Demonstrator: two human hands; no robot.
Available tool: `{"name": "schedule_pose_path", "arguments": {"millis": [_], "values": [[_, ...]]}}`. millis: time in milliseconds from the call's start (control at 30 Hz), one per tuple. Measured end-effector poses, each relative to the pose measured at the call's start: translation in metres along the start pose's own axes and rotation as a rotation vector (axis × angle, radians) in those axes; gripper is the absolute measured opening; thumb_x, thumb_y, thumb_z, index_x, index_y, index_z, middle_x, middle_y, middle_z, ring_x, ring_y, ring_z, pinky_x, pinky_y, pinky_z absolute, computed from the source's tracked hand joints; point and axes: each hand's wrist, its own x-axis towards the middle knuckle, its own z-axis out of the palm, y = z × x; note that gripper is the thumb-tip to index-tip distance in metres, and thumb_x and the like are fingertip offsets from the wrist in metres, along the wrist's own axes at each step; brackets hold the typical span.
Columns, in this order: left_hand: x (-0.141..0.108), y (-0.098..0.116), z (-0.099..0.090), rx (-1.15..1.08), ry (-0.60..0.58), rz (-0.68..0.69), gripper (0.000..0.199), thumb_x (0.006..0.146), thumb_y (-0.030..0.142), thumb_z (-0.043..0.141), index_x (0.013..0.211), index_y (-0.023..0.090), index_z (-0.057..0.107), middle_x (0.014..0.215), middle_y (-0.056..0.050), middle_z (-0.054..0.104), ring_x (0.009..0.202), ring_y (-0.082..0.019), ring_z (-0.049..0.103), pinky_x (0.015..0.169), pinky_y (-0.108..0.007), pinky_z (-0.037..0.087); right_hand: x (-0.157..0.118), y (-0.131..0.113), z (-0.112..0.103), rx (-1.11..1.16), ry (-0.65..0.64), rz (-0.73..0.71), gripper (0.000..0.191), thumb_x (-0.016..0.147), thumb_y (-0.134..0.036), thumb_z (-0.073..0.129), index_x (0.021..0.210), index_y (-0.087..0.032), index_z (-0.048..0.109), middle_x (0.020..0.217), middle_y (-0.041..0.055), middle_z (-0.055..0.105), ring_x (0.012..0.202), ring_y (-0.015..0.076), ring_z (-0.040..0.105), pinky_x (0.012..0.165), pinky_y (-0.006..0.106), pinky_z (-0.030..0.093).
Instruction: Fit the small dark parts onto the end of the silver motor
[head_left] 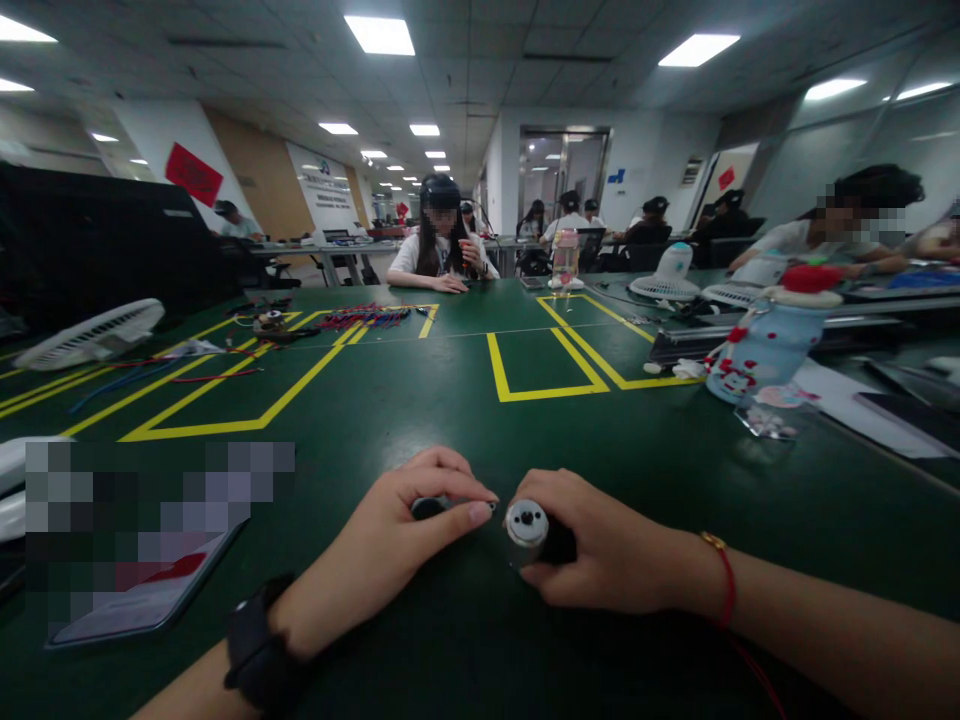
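Note:
My right hand [592, 540] is wrapped round a small silver cylinder like an electric motor [527, 530]. Its round end faces up, with a dark centre and small holes. Just left of it, my left hand [420, 515] has thumb and forefinger pinched on a tiny metal piece [492, 507]; its kind is too small to make out. A dark rounded object [428, 508] shows between the left thumb and fingers, mostly hidden. The two hands are close together but apart, low over the green table [390, 660].
A phone-like flat item [150, 590] lies at left, near a white fan [94, 335]. Red and blue wires [371, 316] lie beyond yellow tape lines. At right stands a blue bottle [776, 345] beside papers [862, 410]. A person [439, 245] sits opposite.

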Motion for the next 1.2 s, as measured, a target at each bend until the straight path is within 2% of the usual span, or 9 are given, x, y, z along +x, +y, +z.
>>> {"name": "schedule_pose_path", "arguments": {"millis": [133, 400, 700, 1200], "values": [[0.0, -0.009, -0.008, 0.119, -0.106, -0.008, 0.01, 0.087, 0.029, 0.068, 0.092, 0.03, 0.077, 0.103, -0.001, 0.059, 0.098, -0.019, 0.058, 0.089, -0.033, 0.043, -0.001, 0.001, 0.0, 0.006, 0.008, -0.004, 0.03, 0.07, -0.019, 0.07, 0.097, -0.02, 0.056, 0.095, 0.001, 0.058, 0.082, 0.0175, 0.052, 0.077, 0.032, 0.039], [-0.001, -0.018, -0.005, 0.304, -0.24, 0.036, 0.01, 0.084, 0.035, 0.072, 0.092, 0.034, 0.078, 0.115, 0.0, 0.059, 0.11, -0.022, 0.053, 0.099, -0.038, 0.038, -0.002, 0.001, 0.0, 0.009, 0.003, 0.001, 0.029, 0.069, -0.017, 0.069, 0.095, -0.019, 0.057, 0.093, 0.0009, 0.057, 0.08, 0.017, 0.051, 0.076, 0.032, 0.04], [-0.002, -0.017, -0.006, 0.392, -0.264, 0.035, 0.011, 0.086, 0.037, 0.07, 0.094, 0.036, 0.076, 0.12, 0.001, 0.056, 0.113, -0.022, 0.05, 0.1, -0.039, 0.039, -0.002, 0.002, 0.0, 0.009, 0.003, -0.007, 0.028, 0.07, -0.018, 0.068, 0.096, -0.019, 0.057, 0.093, 0.0013, 0.057, 0.08, 0.017, 0.051, 0.075, 0.032, 0.04], [-0.004, -0.013, -0.008, 0.356, -0.263, 0.038, 0.009, 0.086, 0.033, 0.069, 0.092, 0.032, 0.076, 0.121, -0.001, 0.057, 0.114, -0.024, 0.051, 0.1, -0.042, 0.039, -0.003, 0.001, 0.0, 0.01, 0.009, -0.008, 0.028, 0.07, -0.017, 0.067, 0.095, -0.019, 0.056, 0.093, 0.0023, 0.057, 0.078, 0.0173, 0.05, 0.074, 0.032, 0.041]]}}
